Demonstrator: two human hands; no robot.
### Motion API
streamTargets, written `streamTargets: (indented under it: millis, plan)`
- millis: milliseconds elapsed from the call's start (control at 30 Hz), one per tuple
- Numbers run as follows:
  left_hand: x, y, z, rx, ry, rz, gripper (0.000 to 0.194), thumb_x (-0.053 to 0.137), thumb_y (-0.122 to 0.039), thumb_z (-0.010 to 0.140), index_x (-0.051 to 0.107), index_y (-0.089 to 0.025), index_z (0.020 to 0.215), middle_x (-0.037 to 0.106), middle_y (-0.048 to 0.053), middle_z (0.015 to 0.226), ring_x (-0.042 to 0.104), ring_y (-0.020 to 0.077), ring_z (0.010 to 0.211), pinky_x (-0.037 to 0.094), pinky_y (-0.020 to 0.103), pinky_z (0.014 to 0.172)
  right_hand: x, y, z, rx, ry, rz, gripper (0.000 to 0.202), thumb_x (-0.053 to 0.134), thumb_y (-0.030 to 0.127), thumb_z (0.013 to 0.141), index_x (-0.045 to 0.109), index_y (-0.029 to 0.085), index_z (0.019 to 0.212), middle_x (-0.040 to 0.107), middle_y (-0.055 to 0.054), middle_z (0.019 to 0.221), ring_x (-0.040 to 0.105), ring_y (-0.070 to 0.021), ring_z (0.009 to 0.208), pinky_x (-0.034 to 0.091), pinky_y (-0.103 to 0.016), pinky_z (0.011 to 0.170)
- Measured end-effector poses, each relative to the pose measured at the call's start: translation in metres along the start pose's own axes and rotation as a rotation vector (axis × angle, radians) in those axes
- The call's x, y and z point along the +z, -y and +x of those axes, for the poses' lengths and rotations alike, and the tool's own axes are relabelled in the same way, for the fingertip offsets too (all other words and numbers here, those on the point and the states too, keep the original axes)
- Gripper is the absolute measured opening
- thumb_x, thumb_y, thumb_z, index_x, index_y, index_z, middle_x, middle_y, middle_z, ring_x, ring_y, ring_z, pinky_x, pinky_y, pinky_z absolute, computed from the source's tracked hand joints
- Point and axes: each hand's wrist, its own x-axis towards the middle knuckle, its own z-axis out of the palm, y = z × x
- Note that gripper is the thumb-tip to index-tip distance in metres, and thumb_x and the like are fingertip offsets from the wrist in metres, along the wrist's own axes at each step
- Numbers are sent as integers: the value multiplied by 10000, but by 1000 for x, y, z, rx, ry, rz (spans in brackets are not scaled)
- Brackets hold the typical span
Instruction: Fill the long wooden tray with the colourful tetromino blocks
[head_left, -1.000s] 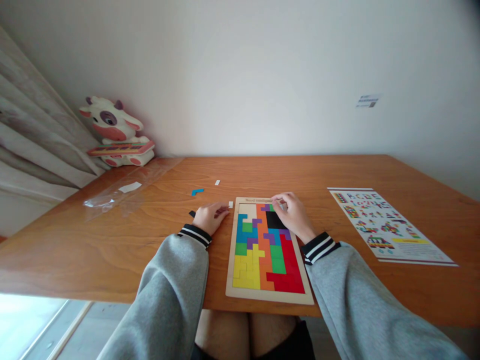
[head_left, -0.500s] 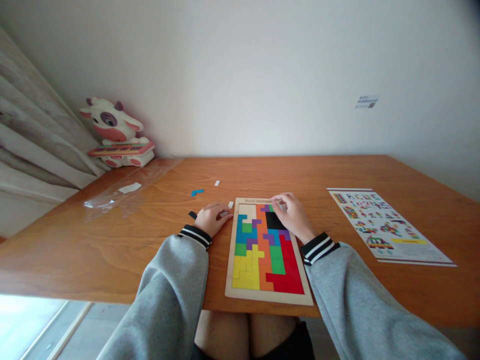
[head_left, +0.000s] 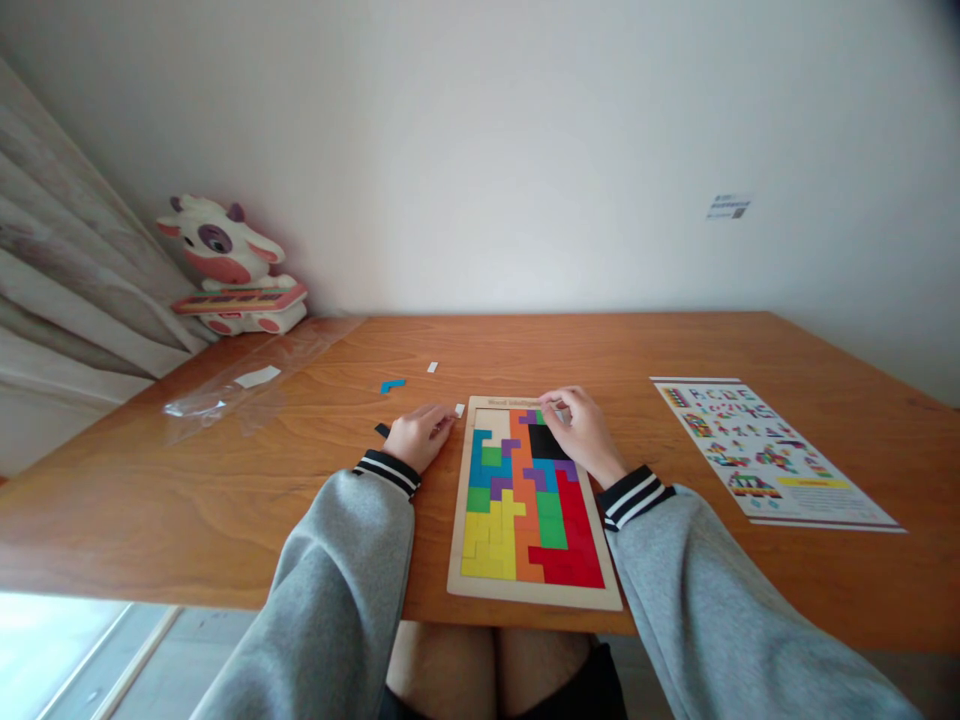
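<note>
A wooden tray puzzle (head_left: 460, 500) of coloured block pieces lies in front of me, with bare wood showing at its upper left. My left hand (head_left: 420, 437) rests on the table just left of the tray, fingers drawn together; whatever is under them is hidden. My right hand (head_left: 583, 430) is over the tray's upper right corner, thumb and fingers pinched near the top rim beside the black piece (head_left: 546, 442). What it pinches, if anything, is too small to tell. A dark piece (head_left: 382, 430) pokes out behind my left hand, and a small white piece (head_left: 460, 410) lies by its fingertips.
A blue angled piece (head_left: 392, 386) and another white piece (head_left: 433, 367) lie farther back. A printed pattern sheet (head_left: 776, 450) is on the right. Clear plastic wrap (head_left: 217, 400) and a toy cow keyboard (head_left: 232, 270) are at the left, near the curtain (head_left: 67, 230).
My left hand has drawn slightly left from the tray's edge, its fingers closing; a white piece seen at them is now hidden. My right hand stays at the upper right corner.
</note>
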Motion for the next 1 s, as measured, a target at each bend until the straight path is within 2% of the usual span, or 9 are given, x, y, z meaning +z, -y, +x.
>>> streamTargets:
  millis: [167,333,467,600,700,800,1000]
  plan:
    - [3,-2,-1,-59,-24,-97,175,536,-232,870,696,-212,936,756,34,932,715,153,819,588,251,770,0,2,0,-1,-9,-3,176,529,320,887,667,211,881,657,-85,928,620,-228,875,526,-410,817]
    - [16,-16,4,-182,-99,-417,242,627,-421,861,693,-197,923,760,42,907,730,170,777,635,307,752,-2,10,2,-45,4,-8,164,547,303,889,661,212,963,666,-95,976,636,-233,902,530,-409,836]
    - [23,-30,13,-171,-44,-545,292,680,-466,832,699,-184,908,762,48,908,734,176,787,637,321,775,-1,24,1,-125,134,55,184,560,303,909,659,235,1048,702,-67,1015,656,-207,890,524,-396,874]
    - [26,-32,17,-150,23,-679,328,716,-458,808,699,-163,950,760,67,901,736,188,804,634,325,775,4,36,-2,-153,275,181,195,584,320,911,677,243,1064,739,-49,995,679,-192,851,538,-383,857]
    - [26,-30,16,-142,61,-709,326,730,-444,799,701,-165,965,755,64,904,730,180,793,627,316,769,4,42,-3,-123,327,254,176,583,335,916,702,238,1003,751,-43,977,691,-189,867,547,-348,820]
    - [25,-30,14,-137,85,-684,320,727,-457,798,709,-164,927,747,65,894,717,171,774,619,312,765,2,47,-3,-81,356,271,159,596,332,907,712,225,924,752,-28,888,688,-176,799,543,-314,759]
    - [23,-34,14,-119,128,-680,306,699,-452,824,707,-169,940,745,65,917,713,173,793,606,302,759,2,53,-5,-64,374,273,125,620,312,891,696,214,879,736,-17,825,659,-159,726,521,-289,710]
